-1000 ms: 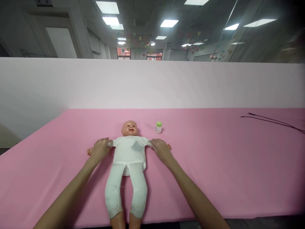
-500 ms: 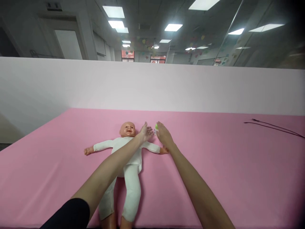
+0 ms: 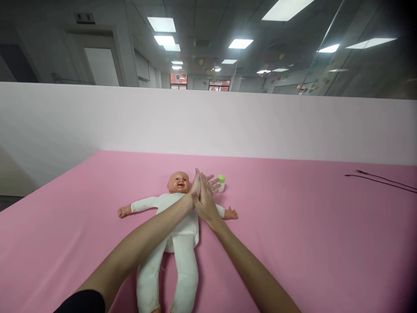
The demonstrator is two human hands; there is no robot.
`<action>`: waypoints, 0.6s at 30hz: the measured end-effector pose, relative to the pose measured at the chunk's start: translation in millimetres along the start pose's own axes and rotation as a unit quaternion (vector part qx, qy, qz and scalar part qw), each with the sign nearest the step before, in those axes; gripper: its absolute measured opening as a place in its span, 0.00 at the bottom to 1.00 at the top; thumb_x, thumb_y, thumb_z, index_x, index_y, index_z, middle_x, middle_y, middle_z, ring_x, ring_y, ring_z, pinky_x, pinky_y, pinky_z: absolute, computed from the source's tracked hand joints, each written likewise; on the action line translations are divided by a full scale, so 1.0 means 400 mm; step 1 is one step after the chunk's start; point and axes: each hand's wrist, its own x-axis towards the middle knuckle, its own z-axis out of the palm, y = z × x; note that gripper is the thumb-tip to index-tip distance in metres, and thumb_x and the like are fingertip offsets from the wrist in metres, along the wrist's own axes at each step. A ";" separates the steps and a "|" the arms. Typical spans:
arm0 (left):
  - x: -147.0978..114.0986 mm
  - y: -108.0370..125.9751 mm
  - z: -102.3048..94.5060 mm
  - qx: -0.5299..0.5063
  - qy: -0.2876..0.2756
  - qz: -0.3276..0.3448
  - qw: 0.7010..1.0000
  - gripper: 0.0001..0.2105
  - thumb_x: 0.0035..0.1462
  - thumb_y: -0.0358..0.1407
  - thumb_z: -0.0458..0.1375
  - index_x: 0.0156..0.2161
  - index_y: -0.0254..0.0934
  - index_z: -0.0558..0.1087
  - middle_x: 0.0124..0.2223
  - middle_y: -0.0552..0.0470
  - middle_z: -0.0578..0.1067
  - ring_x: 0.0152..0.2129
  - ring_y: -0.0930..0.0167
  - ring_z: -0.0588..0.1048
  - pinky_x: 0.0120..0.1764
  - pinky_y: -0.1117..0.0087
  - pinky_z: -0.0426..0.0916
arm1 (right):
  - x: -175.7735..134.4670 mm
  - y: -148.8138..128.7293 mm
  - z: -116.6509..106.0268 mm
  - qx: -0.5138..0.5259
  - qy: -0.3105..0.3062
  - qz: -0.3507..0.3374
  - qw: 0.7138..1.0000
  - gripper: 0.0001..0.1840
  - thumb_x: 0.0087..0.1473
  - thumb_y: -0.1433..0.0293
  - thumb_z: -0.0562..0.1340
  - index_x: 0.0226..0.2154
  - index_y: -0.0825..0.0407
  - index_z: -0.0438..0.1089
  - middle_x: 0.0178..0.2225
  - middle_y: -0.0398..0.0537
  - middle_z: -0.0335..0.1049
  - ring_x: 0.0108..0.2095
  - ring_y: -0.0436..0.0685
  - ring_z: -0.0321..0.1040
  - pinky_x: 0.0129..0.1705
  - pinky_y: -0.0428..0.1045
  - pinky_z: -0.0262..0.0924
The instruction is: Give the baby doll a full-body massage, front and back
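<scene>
On the pink-covered bench (image 3: pixel 293 226), the doll (image 3: pixel 187 226) lies face-up, cloth arms out to the sides, feet mostly out of frame. Above the shoulder on the person's R side, the left hand (image 3: pixel 196 187) & right hand (image 3: pixel 206 202) meet palm to palm, fingers extended; neither grasps an object. The left forearm crosses over the doll's chest; can't tell if it touches. A small jar (image 3: pixel 222 187) w/ green lid stands upright just beside the left fingers; contact unclear. Prob. main risk: a sideways sweep of those fingers tipping it. 2nd: a lowered forearm catching the doll & dragging it askew. Further out, dark cords (image 3: pixel 379 181) lie far R, well apart from both hands; white panel (image 3: pixel 228 126) behind.
</scene>
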 end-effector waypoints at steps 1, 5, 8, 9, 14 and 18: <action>-0.030 0.000 0.000 0.001 -0.004 0.003 1.000 0.36 0.68 0.60 0.39 0.67 0.39 0.66 0.66 0.34 0.68 0.66 0.54 0.65 0.60 0.51 0.68 | 0.008 -0.024 0.012 0.007 0.007 -0.003 1.000 0.44 0.68 0.44 0.45 0.74 0.56 0.47 0.75 0.57 0.41 0.75 0.64 0.36 0.75 0.64 0.33; -0.137 0.036 -0.020 0.002 -0.022 0.032 0.999 0.39 0.65 0.65 0.41 0.64 0.38 0.69 0.64 0.35 0.71 0.64 0.51 0.67 0.62 0.48 0.65 | 0.017 -0.095 0.042 0.023 0.021 0.042 0.999 0.41 0.69 0.45 0.41 0.73 0.52 0.48 0.75 0.54 0.43 0.75 0.63 0.35 0.75 0.67 0.32; -0.184 0.063 -0.027 0.012 0.038 0.102 0.994 0.36 0.68 0.60 0.40 0.62 0.36 0.72 0.60 0.37 0.75 0.65 0.56 0.67 0.64 0.56 0.64 | -0.013 -0.154 0.081 0.031 -0.016 -0.006 0.999 0.45 0.68 0.44 0.47 0.76 0.51 0.36 0.77 0.50 0.29 0.76 0.63 0.25 0.75 0.66 0.31; -0.195 0.064 -0.026 0.027 0.065 0.125 0.990 0.34 0.70 0.57 0.40 0.60 0.35 0.75 0.58 0.37 0.77 0.65 0.60 0.68 0.63 0.60 0.65 | -0.021 -0.171 0.094 0.029 -0.020 -0.040 0.999 0.50 0.66 0.42 0.50 0.76 0.52 0.35 0.77 0.51 0.28 0.76 0.65 0.25 0.75 0.66 0.31; -0.249 0.064 -0.029 0.098 0.061 0.127 0.985 0.40 0.71 0.56 0.31 0.54 0.32 0.79 0.53 0.38 0.81 0.54 0.66 0.78 0.53 0.70 0.72 | -0.004 -0.188 0.111 0.058 0.013 -0.014 0.998 0.42 0.68 0.42 0.43 0.73 0.49 0.49 0.75 0.52 0.45 0.75 0.64 0.39 0.74 0.66 0.38; -0.264 0.072 -0.049 -0.092 0.038 0.156 0.983 0.35 0.69 0.61 0.40 0.63 0.38 0.72 0.67 0.43 0.69 0.67 0.64 0.63 0.66 0.64 0.60 | -0.031 -0.210 0.134 0.046 -0.001 -0.051 0.998 0.43 0.69 0.45 0.46 0.75 0.50 0.38 0.77 0.51 0.32 0.76 0.65 0.30 0.74 0.68 0.36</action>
